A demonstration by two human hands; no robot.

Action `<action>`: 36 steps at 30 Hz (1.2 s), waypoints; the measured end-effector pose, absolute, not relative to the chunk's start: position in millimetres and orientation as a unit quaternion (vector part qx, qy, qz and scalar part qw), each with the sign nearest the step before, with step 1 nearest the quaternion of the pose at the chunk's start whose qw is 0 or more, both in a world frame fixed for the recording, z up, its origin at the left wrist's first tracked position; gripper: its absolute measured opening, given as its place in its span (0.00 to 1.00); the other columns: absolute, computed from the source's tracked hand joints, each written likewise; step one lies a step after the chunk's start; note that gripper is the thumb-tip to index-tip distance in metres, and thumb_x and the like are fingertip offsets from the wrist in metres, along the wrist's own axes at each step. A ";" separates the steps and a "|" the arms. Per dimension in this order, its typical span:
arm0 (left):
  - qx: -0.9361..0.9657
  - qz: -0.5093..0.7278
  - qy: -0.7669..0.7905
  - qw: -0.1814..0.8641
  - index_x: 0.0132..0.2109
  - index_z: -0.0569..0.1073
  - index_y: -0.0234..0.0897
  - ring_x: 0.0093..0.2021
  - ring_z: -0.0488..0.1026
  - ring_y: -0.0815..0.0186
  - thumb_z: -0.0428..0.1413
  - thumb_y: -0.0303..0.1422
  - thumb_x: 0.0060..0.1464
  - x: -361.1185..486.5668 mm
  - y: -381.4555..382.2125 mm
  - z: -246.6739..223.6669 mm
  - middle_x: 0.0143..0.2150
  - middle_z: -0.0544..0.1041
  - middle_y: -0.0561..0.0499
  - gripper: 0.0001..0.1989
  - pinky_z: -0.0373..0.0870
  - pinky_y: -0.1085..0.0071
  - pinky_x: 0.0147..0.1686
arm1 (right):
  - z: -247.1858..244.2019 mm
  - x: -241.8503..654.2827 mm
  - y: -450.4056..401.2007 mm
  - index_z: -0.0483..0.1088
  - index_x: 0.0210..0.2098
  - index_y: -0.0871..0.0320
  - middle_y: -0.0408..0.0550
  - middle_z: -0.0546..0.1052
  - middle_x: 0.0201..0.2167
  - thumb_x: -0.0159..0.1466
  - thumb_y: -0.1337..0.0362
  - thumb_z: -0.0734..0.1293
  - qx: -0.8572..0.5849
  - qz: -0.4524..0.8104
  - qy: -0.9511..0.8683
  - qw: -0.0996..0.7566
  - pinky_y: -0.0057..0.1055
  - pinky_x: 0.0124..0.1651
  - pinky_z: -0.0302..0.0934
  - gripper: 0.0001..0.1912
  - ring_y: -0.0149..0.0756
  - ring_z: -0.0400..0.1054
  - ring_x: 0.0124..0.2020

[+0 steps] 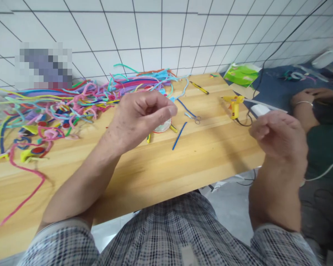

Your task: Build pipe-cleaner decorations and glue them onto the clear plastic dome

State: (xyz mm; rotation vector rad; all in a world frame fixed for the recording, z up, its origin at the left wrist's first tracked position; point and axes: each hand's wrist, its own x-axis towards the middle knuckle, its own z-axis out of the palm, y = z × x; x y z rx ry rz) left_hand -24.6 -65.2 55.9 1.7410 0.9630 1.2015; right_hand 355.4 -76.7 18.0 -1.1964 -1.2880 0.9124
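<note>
My left hand [144,120] is raised over the middle of the wooden table [144,173], thumb and forefinger pinched together. Whatever they hold, if anything, is too small to make out. Partly hidden behind that hand lies a round white piece with a red rim [164,127], with short yellow-and-dark bits at its edge. My right hand [280,135] is up beyond the table's right end, its fingers curled closed; their contents cannot be seen. Between the hands lie blue pipe cleaner pieces [179,136], small scissors [196,119] and a yellow glue gun [234,105].
Tangled colourful pipe cleaners [83,99] cover the table's back left. A yellow utility knife [199,88] lies near the tiled wall. A green packet [242,75] sits at the back right. Another person's hands [305,98] rest on a dark surface, and a black cable [262,74] hangs nearby.
</note>
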 end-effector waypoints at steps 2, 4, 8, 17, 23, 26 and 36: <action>0.696 0.445 0.357 0.436 0.37 0.85 0.44 0.29 0.74 0.64 0.70 0.42 0.64 -13.3 -67.9 45.6 0.33 0.82 0.49 0.09 0.70 0.66 0.26 | 12.6 361.6 -93.7 0.77 0.24 0.45 0.44 0.64 0.16 0.56 0.38 0.84 -0.497 0.393 -0.561 0.533 0.41 0.24 0.48 0.23 0.40 0.57 0.19; 0.704 0.407 0.332 0.478 0.42 0.86 0.44 0.31 0.75 0.64 0.71 0.45 0.63 2.8 -71.7 29.9 0.38 0.84 0.49 0.11 0.72 0.67 0.28 | 6.0 351.1 -112.8 0.78 0.25 0.47 0.47 0.72 0.19 0.62 0.42 0.82 -0.491 0.381 -0.613 0.487 0.42 0.25 0.57 0.21 0.42 0.65 0.21; 0.702 0.271 0.322 0.574 0.60 0.82 0.48 0.39 0.80 0.62 0.70 0.52 0.64 36.6 -85.8 -7.3 0.60 0.85 0.45 0.24 0.78 0.63 0.38 | -19.6 294.6 -145.3 0.82 0.34 0.49 0.43 0.84 0.29 0.77 0.56 0.72 -0.380 0.329 -0.817 0.283 0.37 0.35 0.72 0.13 0.38 0.77 0.28; 0.746 0.354 0.232 0.514 0.41 0.85 0.38 0.43 0.83 0.62 0.64 0.43 0.72 55.7 -100.3 -39.0 0.41 0.86 0.45 0.15 0.78 0.65 0.46 | -63.3 249.7 -148.7 0.85 0.45 0.55 0.47 0.88 0.38 0.81 0.66 0.64 -0.302 0.006 -0.928 0.218 0.30 0.32 0.66 0.16 0.37 0.80 0.38; 0.749 0.444 0.266 0.413 0.37 0.79 0.38 0.33 0.74 0.69 0.63 0.35 0.72 44.3 -88.3 -22.4 0.33 0.79 0.53 0.12 0.72 0.71 0.37 | -43.1 255.9 -141.7 0.82 0.41 0.55 0.45 0.83 0.36 0.84 0.58 0.62 -0.367 0.076 -0.896 0.239 0.30 0.37 0.65 0.20 0.32 0.76 0.36; 0.699 0.467 0.307 0.447 0.37 0.78 0.38 0.31 0.71 0.68 0.65 0.45 0.71 37.3 -79.0 -17.8 0.31 0.77 0.53 0.17 0.70 0.71 0.34 | -40.1 264.7 -139.9 0.82 0.42 0.55 0.45 0.83 0.38 0.83 0.58 0.64 -0.388 0.114 -0.886 0.226 0.30 0.40 0.65 0.18 0.33 0.77 0.38; 0.831 0.411 0.189 0.323 0.56 0.83 0.39 0.51 0.81 0.59 0.71 0.37 0.66 53.5 -107.0 -31.1 0.51 0.82 0.43 0.15 0.80 0.60 0.52 | -60.0 256.0 -139.8 0.79 0.42 0.55 0.48 0.84 0.41 0.82 0.59 0.64 -0.405 0.136 -0.882 0.197 0.35 0.41 0.66 0.14 0.39 0.76 0.42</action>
